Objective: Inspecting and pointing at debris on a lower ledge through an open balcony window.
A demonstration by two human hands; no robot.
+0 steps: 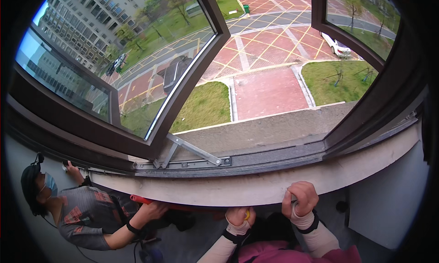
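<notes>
A long pale sill board [205, 191] runs beneath the open window, bowed by the lens. Under its front edge is my left hand [241, 216], fingers curled round a small yellow object [247, 214] that is mostly hidden. My right hand [301, 198] is bent into a loose fist at the same edge, farther right. Whether it grips the board or some small piece cannot be made out. On the left, a co-worker's hand [156, 210] holds a red tool [140, 199] just below the board, and their other hand [72, 172] reaches up beside the window frame.
A brown-framed casement sash [192, 91] swings outward on a metal stay [195, 148]. Another sash [346, 36] stands out at the right. The masked co-worker [82, 208] is close on my left. A grey panel [384, 198] stands at right. Outside lies paving well below.
</notes>
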